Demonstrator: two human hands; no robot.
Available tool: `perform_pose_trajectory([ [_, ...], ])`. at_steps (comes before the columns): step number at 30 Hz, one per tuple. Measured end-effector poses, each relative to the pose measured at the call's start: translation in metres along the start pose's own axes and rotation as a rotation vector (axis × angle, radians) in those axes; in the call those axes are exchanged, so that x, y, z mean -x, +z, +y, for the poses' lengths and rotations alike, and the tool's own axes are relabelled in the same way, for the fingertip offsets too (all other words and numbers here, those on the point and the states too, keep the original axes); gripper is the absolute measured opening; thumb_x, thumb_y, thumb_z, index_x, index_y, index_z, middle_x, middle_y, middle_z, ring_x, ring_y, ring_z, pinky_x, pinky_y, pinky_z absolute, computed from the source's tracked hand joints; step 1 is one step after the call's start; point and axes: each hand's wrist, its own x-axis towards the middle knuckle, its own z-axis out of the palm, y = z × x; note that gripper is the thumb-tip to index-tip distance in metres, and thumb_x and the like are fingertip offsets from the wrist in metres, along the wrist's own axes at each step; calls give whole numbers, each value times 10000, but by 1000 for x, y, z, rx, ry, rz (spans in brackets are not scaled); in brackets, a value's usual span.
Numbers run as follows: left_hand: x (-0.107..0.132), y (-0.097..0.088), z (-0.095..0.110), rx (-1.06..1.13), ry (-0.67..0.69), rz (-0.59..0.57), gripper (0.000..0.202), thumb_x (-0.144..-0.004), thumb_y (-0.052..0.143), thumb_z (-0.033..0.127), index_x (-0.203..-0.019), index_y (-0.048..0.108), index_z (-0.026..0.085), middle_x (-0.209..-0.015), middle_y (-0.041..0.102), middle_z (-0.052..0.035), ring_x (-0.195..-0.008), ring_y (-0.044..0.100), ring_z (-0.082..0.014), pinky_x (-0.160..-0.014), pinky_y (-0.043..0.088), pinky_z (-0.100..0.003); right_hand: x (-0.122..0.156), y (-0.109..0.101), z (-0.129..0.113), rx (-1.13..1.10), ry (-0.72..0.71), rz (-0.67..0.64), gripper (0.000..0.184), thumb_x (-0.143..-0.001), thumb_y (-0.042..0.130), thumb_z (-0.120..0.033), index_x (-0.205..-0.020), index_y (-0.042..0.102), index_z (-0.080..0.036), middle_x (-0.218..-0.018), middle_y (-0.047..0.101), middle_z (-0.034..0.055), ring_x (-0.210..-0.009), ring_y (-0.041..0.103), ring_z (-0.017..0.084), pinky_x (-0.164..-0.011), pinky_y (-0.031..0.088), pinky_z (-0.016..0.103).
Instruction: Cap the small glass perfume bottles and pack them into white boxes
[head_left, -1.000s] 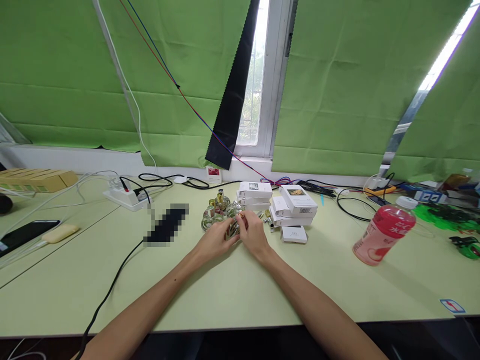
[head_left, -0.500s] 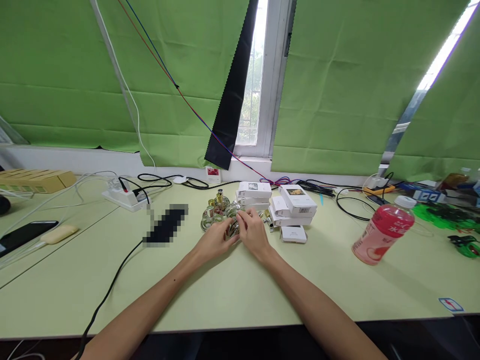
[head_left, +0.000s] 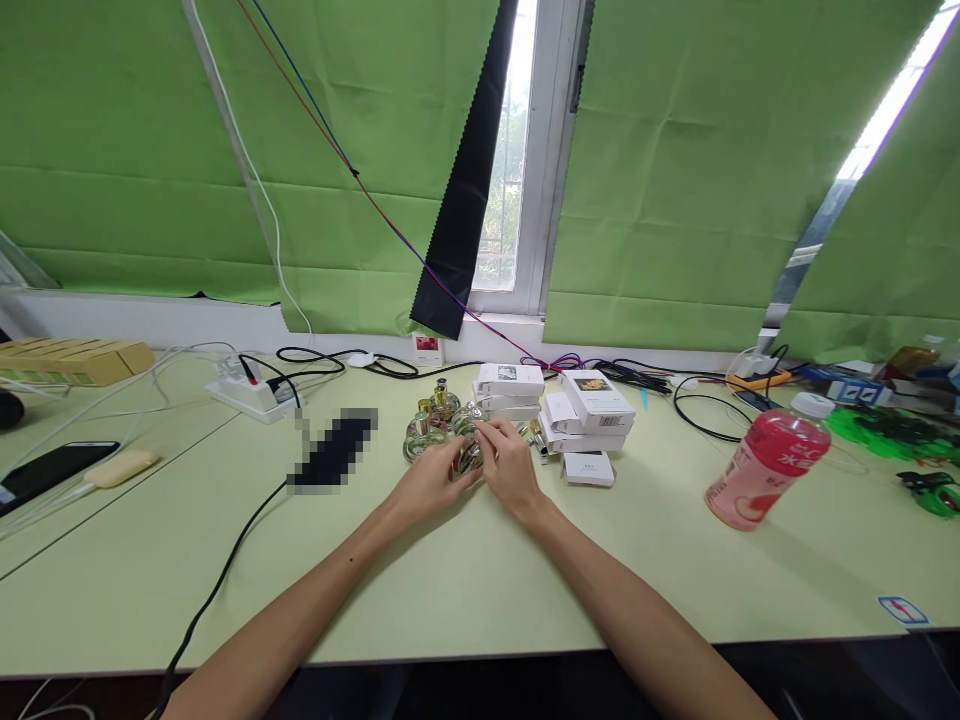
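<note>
The left hand (head_left: 429, 485) wraps its fingers around a clear glass bottle (head_left: 470, 459), which sits between the two hands. The right hand (head_left: 511, 468) bends its thumb and fingertips in against the bottle's upper part; whether they pinch anything there is hidden. Just beyond the left hand, more round glass bottles with gold-coloured necks (head_left: 424, 425) stand clustered on the tabletop (head_left: 465, 590). Past the right hand is one stack of white cartons (head_left: 510, 386); a second pile (head_left: 589, 430) rises to its right, with metallic fittings (head_left: 537, 438) between hand and pile. Farther right of the hands stands a pink-labelled drink bottle (head_left: 771, 465).
</note>
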Motion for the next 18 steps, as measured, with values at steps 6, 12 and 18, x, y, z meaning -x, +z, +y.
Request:
perform_pose_trajectory([
  [6, 1, -2, 2, 39, 5, 4, 213, -890, 579, 372, -1003, 608, 193, -681, 616, 2, -591, 553, -183, -576, 330, -282, 0, -1, -3, 3, 16, 39, 234, -1015, 475, -240, -1107, 685, -193, -987, 690, 90, -785, 645, 194, -765, 524, 316],
  [12, 1, -1, 2, 35, -6, -3, 262, -894, 580, 385, -1058, 622, 185, -682, 623, 0, -588, 560, -184, -571, 329, -283, 1, -2, -1, -2, 7, 26, 190, -1002, 504, -234, -1034, 688, -198, -970, 684, 83, -752, 635, 181, -710, 512, 294],
  [18, 1, 1, 0, 27, 0, 3, 251, -892, 583, 388, -1040, 615, 188, -680, 614, 4, -586, 558, -185, -572, 329, -287, 1, -1, 0, -19, -7, 18, 222, -1014, 492, -240, -1040, 711, -210, -988, 677, 89, -828, 659, 193, -726, 521, 288],
])
